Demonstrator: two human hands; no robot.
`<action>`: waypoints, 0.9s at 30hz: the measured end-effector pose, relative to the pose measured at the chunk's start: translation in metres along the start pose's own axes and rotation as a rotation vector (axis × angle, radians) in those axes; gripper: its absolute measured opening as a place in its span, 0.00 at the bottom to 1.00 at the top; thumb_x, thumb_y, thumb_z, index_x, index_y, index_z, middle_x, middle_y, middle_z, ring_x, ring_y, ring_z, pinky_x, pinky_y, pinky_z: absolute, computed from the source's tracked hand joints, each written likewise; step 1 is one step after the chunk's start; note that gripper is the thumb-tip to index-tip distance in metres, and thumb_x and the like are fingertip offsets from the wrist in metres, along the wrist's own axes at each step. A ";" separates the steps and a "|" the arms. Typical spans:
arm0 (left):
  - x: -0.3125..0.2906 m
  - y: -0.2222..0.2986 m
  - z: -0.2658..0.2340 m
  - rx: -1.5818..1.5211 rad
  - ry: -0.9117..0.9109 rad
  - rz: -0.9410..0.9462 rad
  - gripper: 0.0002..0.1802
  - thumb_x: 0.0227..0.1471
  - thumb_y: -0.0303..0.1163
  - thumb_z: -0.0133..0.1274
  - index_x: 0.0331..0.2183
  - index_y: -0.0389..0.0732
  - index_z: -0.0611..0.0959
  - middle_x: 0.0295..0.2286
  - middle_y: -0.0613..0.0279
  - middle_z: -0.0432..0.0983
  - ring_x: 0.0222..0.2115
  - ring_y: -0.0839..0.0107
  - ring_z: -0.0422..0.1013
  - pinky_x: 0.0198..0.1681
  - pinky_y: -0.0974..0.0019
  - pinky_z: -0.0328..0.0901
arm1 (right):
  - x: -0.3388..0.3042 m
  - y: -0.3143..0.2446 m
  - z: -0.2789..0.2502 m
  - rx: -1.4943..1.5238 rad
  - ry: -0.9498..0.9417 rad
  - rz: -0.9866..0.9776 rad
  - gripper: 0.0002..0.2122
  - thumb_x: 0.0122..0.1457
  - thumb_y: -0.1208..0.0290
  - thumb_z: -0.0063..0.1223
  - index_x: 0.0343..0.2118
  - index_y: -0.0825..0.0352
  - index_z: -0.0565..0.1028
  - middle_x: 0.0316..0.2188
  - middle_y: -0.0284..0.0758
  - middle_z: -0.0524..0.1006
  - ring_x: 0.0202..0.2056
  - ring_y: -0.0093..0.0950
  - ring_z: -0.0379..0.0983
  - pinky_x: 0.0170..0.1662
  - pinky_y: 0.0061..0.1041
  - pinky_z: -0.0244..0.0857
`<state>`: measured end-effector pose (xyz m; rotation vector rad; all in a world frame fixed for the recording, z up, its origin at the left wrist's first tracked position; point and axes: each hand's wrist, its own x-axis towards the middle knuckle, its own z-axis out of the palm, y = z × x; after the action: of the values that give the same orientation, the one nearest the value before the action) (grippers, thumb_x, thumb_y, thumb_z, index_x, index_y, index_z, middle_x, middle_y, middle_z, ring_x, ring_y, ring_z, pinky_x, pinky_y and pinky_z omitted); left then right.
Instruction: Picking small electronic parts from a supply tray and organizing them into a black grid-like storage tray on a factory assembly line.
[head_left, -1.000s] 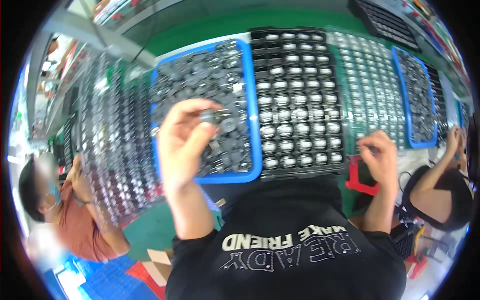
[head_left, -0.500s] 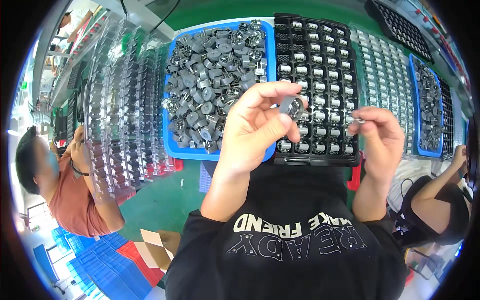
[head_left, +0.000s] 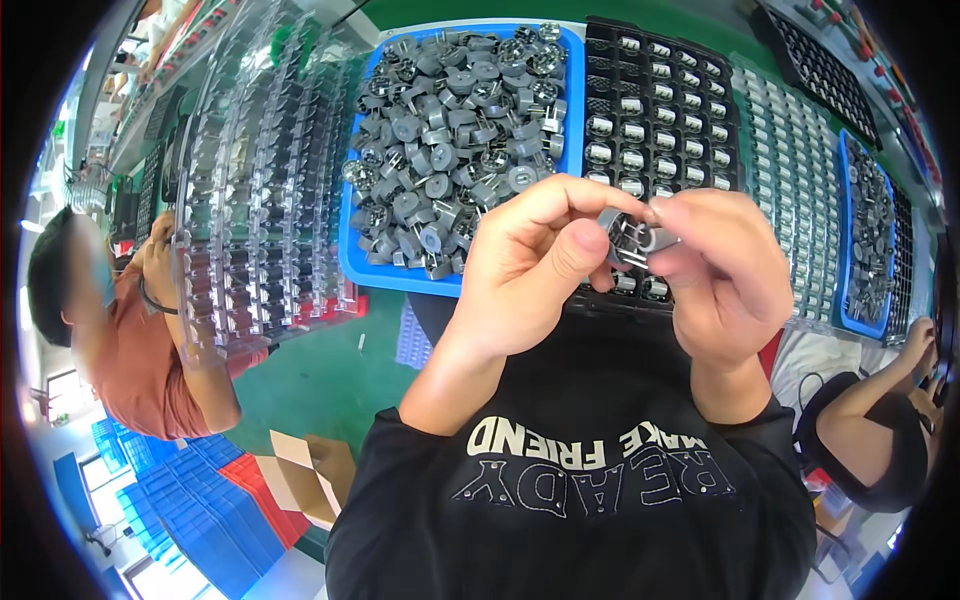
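Note:
Between the thumb and fingers of my left hand (head_left: 525, 275) is a round grey cap-like part (head_left: 612, 232), its hollow side with metal pins facing right. My right hand (head_left: 730, 270) pinches a small silver cylinder (head_left: 660, 239) against that open side. Fingertips partly cover where the two pieces meet, so I cannot tell how far the cylinder sits inside. Both hands are above the near part of a black compartment tray (head_left: 600, 80), which holds rows of round parts with silver cylinders. Left of it, a blue tray (head_left: 576, 110) is heaped with similar grey parts.
Clear plastic trays (head_left: 240, 200) stand at the left, near a person in a reddish-brown shirt (head_left: 150, 370). On the right are a clear tray of silver parts (head_left: 790, 180) and another blue tray (head_left: 848, 190). An open cardboard box (head_left: 325, 475) lies lower left, beside blue crates (head_left: 200, 510).
My right hand has moved left, bringing the silver cylinder to the grey part. My left hand has shifted slightly right, still holding that part.

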<state>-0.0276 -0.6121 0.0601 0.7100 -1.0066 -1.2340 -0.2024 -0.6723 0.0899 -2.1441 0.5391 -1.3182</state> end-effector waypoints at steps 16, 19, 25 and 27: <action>-0.009 0.009 -0.009 -0.002 -0.014 -0.074 0.18 0.66 0.41 0.53 0.45 0.35 0.81 0.34 0.66 0.80 0.29 0.82 0.73 0.32 0.76 0.69 | -0.007 0.006 0.020 0.082 0.048 -0.028 0.17 0.49 0.66 0.72 0.40 0.68 0.83 0.32 0.36 0.80 0.30 0.26 0.77 0.32 0.22 0.72; -0.011 0.012 -0.008 0.068 0.013 -0.112 0.30 0.63 0.53 0.53 0.44 0.31 0.81 0.35 0.61 0.80 0.30 0.78 0.75 0.32 0.74 0.69 | -0.005 0.009 0.020 0.048 0.010 -0.115 0.18 0.47 0.66 0.73 0.40 0.68 0.83 0.32 0.35 0.80 0.30 0.26 0.77 0.32 0.21 0.72; -0.012 0.010 -0.012 0.008 -0.013 -0.104 0.17 0.65 0.40 0.54 0.46 0.35 0.81 0.34 0.67 0.79 0.29 0.84 0.72 0.33 0.78 0.68 | -0.010 0.009 0.021 0.027 -0.013 -0.069 0.18 0.46 0.68 0.73 0.41 0.67 0.83 0.32 0.33 0.79 0.31 0.27 0.76 0.32 0.22 0.72; -0.012 0.009 -0.014 -0.022 -0.029 -0.141 0.15 0.64 0.36 0.56 0.46 0.35 0.81 0.35 0.66 0.80 0.32 0.82 0.74 0.35 0.76 0.69 | -0.010 0.011 0.019 -0.021 -0.034 -0.092 0.16 0.46 0.69 0.74 0.37 0.67 0.83 0.32 0.34 0.79 0.31 0.28 0.77 0.33 0.23 0.72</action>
<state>-0.0114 -0.5995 0.0596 0.7577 -0.9787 -1.3794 -0.1898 -0.6697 0.0696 -2.2286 0.4470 -1.3277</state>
